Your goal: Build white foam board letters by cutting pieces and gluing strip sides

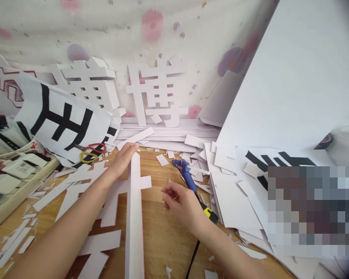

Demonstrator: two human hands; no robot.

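Two bare hands over a wooden table (157,244), the left at a long white strip (134,217).
The left hand (124,158) grips the strip's far end; the right hand (182,202), half curled with nothing visible in it, hovers near a blue glue gun (187,173) (nozzle pointing left). White cutouts (109,211) lie left of the strip.

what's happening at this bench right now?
A person's left hand grips the far end of a long white strip. The right hand, fingers curled, shows nothing in its grasp. A blue glue gun lies just beyond it. White cut-out characters stand against the floral curtain.
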